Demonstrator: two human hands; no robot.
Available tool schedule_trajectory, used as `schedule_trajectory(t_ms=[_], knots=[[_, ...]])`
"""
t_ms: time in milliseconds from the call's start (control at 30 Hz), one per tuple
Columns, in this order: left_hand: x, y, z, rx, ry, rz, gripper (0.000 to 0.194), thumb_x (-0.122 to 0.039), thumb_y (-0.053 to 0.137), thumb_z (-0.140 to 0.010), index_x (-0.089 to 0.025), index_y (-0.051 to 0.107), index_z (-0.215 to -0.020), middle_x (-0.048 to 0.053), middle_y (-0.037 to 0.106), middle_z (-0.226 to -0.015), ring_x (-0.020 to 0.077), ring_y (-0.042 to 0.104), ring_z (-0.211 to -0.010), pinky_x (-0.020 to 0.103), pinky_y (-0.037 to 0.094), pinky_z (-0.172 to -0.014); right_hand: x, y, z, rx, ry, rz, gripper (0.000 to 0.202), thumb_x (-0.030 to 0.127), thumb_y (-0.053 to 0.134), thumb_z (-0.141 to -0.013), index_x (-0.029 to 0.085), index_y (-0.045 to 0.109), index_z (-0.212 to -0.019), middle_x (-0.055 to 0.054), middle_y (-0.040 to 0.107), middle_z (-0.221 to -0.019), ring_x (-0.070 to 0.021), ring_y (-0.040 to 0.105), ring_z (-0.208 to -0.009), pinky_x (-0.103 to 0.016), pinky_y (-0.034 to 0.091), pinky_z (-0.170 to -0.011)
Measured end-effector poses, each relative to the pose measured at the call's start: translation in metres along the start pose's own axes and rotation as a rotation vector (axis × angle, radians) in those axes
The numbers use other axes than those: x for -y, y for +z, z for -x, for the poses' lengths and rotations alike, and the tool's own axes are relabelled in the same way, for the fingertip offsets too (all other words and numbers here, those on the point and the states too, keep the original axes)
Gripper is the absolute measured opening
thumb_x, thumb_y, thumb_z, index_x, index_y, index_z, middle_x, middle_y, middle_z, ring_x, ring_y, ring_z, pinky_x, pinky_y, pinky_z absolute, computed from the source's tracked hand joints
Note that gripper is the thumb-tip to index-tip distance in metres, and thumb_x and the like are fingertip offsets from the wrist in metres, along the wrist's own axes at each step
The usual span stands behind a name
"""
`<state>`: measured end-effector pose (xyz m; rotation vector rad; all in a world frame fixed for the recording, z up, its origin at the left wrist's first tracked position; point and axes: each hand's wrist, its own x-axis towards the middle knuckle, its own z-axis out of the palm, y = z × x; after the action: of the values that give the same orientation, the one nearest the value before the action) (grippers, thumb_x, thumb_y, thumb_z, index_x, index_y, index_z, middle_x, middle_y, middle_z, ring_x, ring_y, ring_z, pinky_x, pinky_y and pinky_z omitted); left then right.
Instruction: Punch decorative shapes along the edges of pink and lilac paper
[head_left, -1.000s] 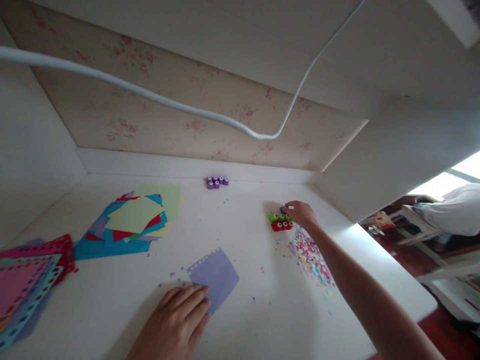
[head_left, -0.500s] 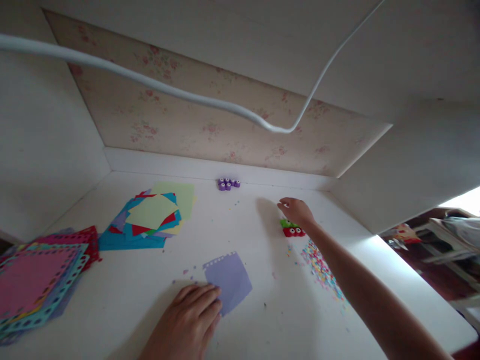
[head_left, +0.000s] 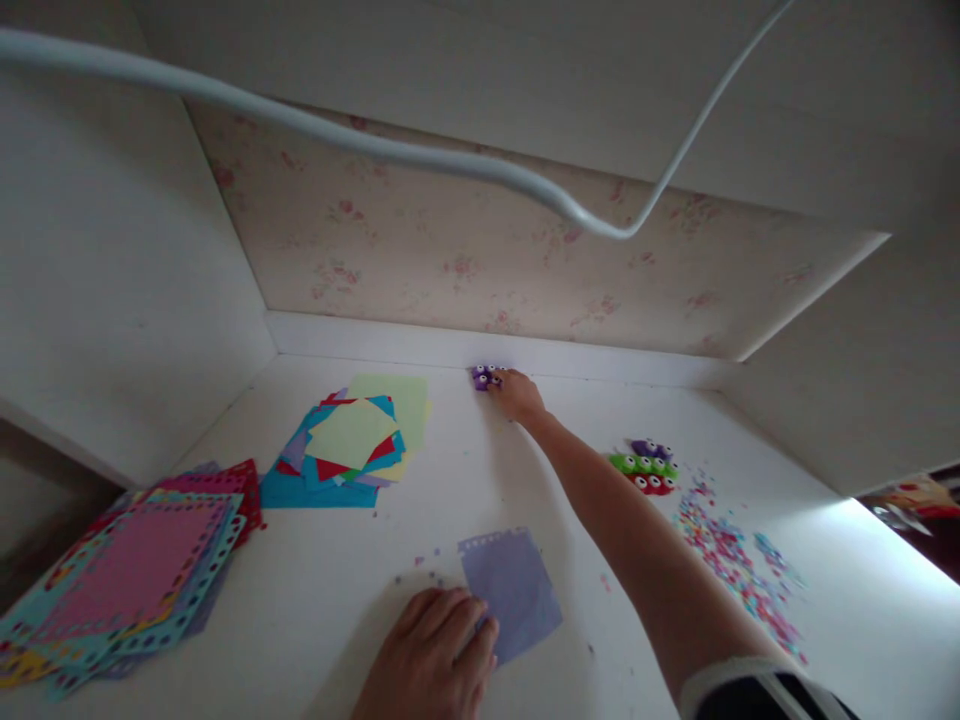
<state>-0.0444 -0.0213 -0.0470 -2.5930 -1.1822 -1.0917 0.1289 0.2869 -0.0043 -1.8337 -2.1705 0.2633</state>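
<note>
My right hand (head_left: 517, 394) reaches to the back of the white table, its fingertips closed on one of the small purple craft punches (head_left: 480, 377) with eye-like white discs. The hand covers part of that cluster. My left hand (head_left: 435, 650) lies palm down at the near left, fingers lying over the left edge of a purple paper square (head_left: 514, 595). Small holes run along the square's top edge. Beside my right forearm sit more punches in rows: purple ones (head_left: 649, 448), green ones (head_left: 637, 464) and red ones (head_left: 654, 485).
Punched confetti (head_left: 727, 550) is spread at the right. Plain coloured sheets (head_left: 351, 435) lie in a loose pile at the left, and hole-edged sheets (head_left: 135, 570) are stacked nearer. A white cable (head_left: 450, 160) crosses above. Flowered wallpaper (head_left: 420, 250) covers the back wall.
My right hand has moved left and back from the green and red punches to the purple cluster. Purple punches now show behind the green ones. My left hand stays at the paper while the view shifts.
</note>
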Motion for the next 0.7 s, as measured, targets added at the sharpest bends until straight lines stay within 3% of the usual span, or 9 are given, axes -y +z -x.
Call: schedule_trajectory(t_ms=[100, 200, 367, 433, 533, 700], knots=[[-0.002, -0.003, 0.0, 0.087, -0.013, 0.008, 0.022, -0.023, 0.046, -0.098, -0.023, 0.066, -0.106, -0.002, 0.075, -0.107, 0.0187, 0.068, -0.099, 0.034, 0.048, -0.093, -0.002, -0.006, 0.011, -0.021, 0.014, -0.055, 0.025, 0.027, 0.055, -0.093, 0.021, 0.07, -0.112, -0.011, 0.07, -0.121, -0.0279, 0.064, -0.113, -0.038, 0.046, -0.098], [-0.006, -0.01, -0.002, 0.177, -0.032, 0.039, 0.02, -0.021, 0.049, -0.097, -0.023, 0.066, -0.107, -0.002, 0.073, -0.115, 0.0201, 0.066, -0.107, 0.037, 0.047, -0.098, -0.001, -0.017, 0.04, -0.021, 0.001, -0.143, 0.028, 0.024, 0.051, -0.095, 0.021, 0.067, -0.117, -0.009, 0.071, -0.118, -0.0237, 0.068, -0.106, -0.036, 0.05, -0.095], [-0.011, -0.021, -0.01, 0.186, -0.181, 0.106, 0.021, -0.014, 0.05, -0.094, -0.024, 0.066, -0.102, 0.0, 0.073, -0.107, 0.0222, 0.068, -0.095, 0.042, 0.053, -0.087, 0.015, -0.031, 0.134, 0.132, -0.21, -0.347, 0.033, 0.025, 0.063, -0.09, 0.026, 0.062, -0.123, 0.0, 0.073, -0.115, -0.0135, 0.072, -0.095, -0.024, 0.055, -0.086], [-0.01, -0.026, -0.013, 0.165, -0.275, 0.1, 0.02, -0.014, 0.049, -0.094, -0.024, 0.065, -0.1, 0.002, 0.072, -0.098, 0.0225, 0.067, -0.087, 0.041, 0.055, -0.08, 0.022, -0.032, 0.174, 0.287, -0.406, -0.534, 0.03, 0.024, 0.065, -0.088, 0.024, 0.064, -0.118, -0.003, 0.071, -0.12, -0.0153, 0.071, -0.097, -0.027, 0.056, -0.088], [-0.005, -0.029, -0.014, 0.121, -0.402, 0.039, 0.02, -0.017, 0.052, -0.093, -0.024, 0.062, -0.109, 0.006, 0.068, -0.101, 0.0252, 0.066, -0.09, 0.043, 0.056, -0.08, 0.031, -0.03, 0.215, 0.373, -0.545, -0.51, 0.032, 0.019, 0.062, -0.09, 0.025, 0.064, -0.121, -0.002, 0.073, -0.112, -0.0174, 0.07, -0.098, -0.03, 0.055, -0.091], [0.004, -0.019, -0.005, 0.152, -0.475, 0.004, 0.043, -0.022, 0.058, -0.091, -0.02, 0.05, -0.133, 0.012, 0.061, -0.126, 0.0287, 0.062, -0.112, 0.045, 0.056, -0.092, 0.023, -0.029, 0.235, 0.229, -0.589, -0.403, 0.049, 0.023, 0.064, -0.09, 0.021, 0.054, -0.137, -0.01, 0.061, -0.136, -0.0229, 0.056, -0.127, -0.039, 0.046, -0.109]])
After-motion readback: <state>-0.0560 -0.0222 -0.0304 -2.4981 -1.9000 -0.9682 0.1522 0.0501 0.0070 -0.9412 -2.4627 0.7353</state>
